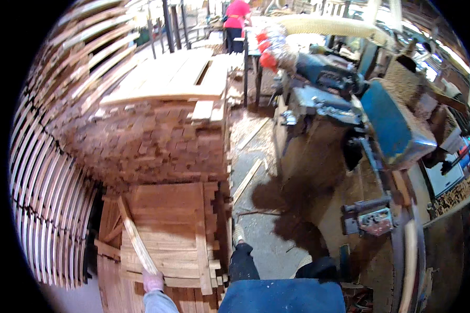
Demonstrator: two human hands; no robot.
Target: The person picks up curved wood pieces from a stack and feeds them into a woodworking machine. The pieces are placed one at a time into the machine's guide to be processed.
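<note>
My left hand [153,282], in a pale pinkish glove with a light blue-grey sleeve, is closed around the near end of a narrow wooden strip [134,237]. The strip slants away from me to the left, over a stack of wooden boards [162,255]. Whether its far end rests on the boards or hovers just above them, I cannot tell. My right hand does not show. On the right, another long wooden strip [410,261] lies along the machine's curved side rail.
A tall stack of wood blocks [151,141] stands ahead, topped by pale planks [162,75]. Slatted wood [47,198] lines the left. A blue woodworking machine [391,120] with a hose [329,26] stands right. Loose offcuts [248,180] litter the floor. A person in red [237,15] stands far ahead.
</note>
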